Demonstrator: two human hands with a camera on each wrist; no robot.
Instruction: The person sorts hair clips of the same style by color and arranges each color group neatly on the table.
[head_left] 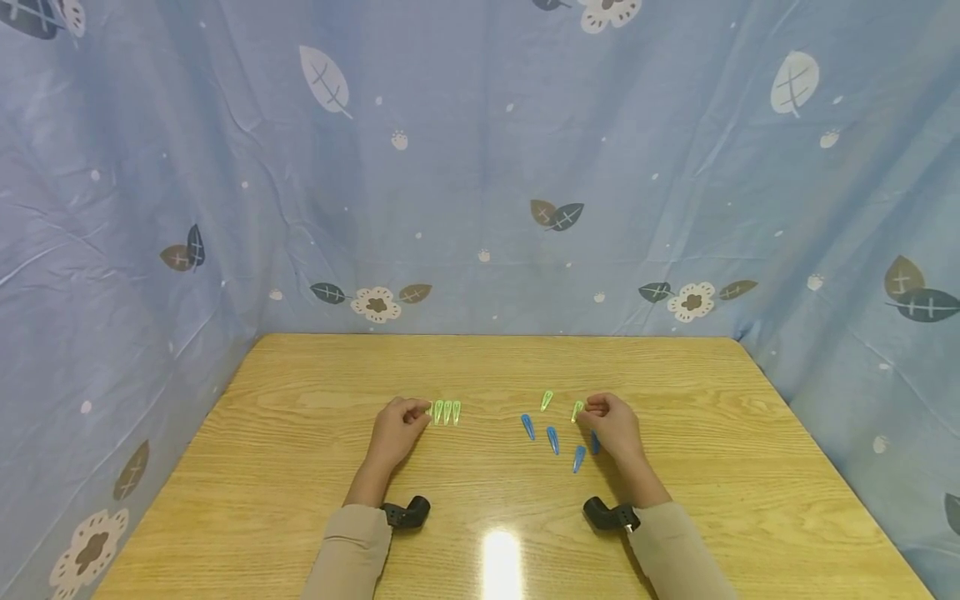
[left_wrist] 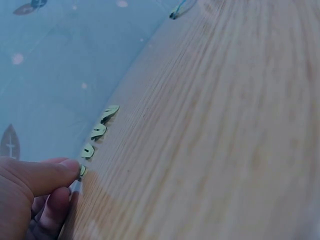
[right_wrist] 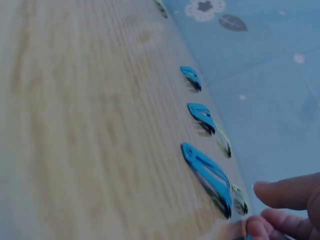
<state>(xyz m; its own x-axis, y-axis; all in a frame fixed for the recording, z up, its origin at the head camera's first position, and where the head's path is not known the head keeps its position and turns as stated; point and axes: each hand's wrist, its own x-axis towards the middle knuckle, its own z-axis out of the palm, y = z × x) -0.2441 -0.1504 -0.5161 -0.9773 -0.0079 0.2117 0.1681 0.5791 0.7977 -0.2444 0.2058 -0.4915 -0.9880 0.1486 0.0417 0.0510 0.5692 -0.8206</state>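
My left hand (head_left: 396,429) pinches a green snap hair clip (left_wrist: 82,171) between thumb and fingertips, at the left end of a short row of green hair clips (head_left: 447,412) standing side by side. On the right, my right hand (head_left: 617,429) hovers beside another green hair clip (head_left: 577,411). Its thumb and fingers are apart in the right wrist view, with nothing seen between them. Several blue hair clips (head_left: 552,440) lie scattered near that hand, one of them (head_left: 596,442) partly hidden under it. A further green hair clip (head_left: 547,401) lies farther back.
The clips lie on a wood-grain table (head_left: 495,367). A blue curtain (head_left: 480,167) with leaf and flower prints hangs behind it and at both sides. Each wrist wears a black camera mount (head_left: 408,512). A bright light reflection falls on the table's near middle.
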